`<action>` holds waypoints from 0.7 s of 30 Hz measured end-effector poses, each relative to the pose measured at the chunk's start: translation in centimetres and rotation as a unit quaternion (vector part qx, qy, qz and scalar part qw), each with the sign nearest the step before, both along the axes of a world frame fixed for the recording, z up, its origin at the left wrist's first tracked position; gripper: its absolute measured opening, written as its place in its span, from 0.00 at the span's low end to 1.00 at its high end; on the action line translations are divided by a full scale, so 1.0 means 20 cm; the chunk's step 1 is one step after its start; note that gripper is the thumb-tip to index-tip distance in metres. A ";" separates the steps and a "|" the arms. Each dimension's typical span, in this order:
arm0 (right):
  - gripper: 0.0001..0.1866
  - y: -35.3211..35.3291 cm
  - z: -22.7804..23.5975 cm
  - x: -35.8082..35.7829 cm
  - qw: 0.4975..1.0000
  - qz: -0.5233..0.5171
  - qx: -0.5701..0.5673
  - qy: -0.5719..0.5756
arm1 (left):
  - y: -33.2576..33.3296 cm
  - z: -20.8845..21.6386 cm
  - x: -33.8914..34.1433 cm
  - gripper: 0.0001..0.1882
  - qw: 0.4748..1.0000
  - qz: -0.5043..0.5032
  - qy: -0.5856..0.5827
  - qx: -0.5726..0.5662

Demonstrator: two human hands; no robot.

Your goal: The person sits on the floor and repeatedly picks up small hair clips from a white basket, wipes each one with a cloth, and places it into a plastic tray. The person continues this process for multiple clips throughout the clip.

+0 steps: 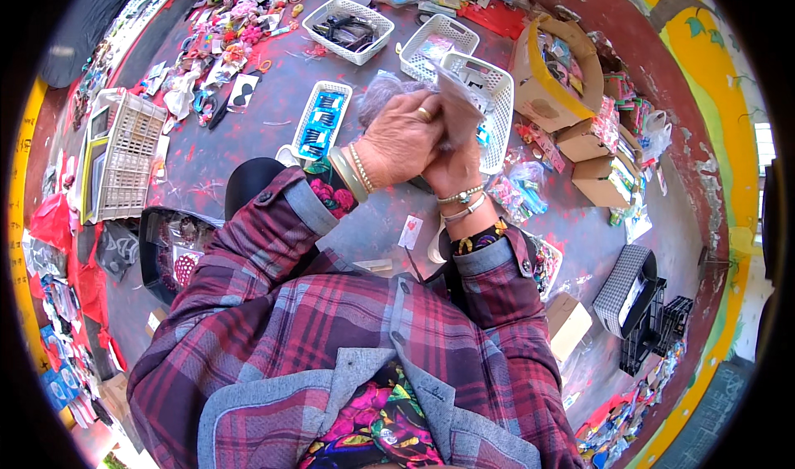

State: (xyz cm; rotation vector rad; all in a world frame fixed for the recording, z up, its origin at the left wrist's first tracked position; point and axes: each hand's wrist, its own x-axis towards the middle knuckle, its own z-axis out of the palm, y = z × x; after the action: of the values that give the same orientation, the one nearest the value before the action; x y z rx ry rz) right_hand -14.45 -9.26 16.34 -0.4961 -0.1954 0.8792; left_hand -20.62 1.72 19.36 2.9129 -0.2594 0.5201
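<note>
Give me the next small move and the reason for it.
I'd probably ease the left hand and right hand slightly apart: they meet closely, with a fuzzy lilac bundle beyond the left and a flat mauve piece rising above the right, hiding whether the two pieces join.

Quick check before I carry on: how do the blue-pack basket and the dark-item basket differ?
The blue-pack basket is long and narrow; the dark-item basket is wider. The blue-pack basket holds packs in a row, the dark-item basket a jumble. The blue-pack basket is nearer the left hand than the dark-item basket. Both are white and open-topped.
</note>
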 end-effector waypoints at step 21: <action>0.27 -0.46 0.22 0.41 0.965 -0.234 0.109 0.043 | 0.14 -0.38 0.24 0.11 0.948 0.015 0.027 -0.316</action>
State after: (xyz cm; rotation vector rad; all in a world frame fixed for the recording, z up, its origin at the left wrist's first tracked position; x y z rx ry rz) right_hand -6.26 -18.55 20.69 -0.2790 -0.0864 0.4079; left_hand -15.82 4.61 11.66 2.3008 -0.0275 0.4271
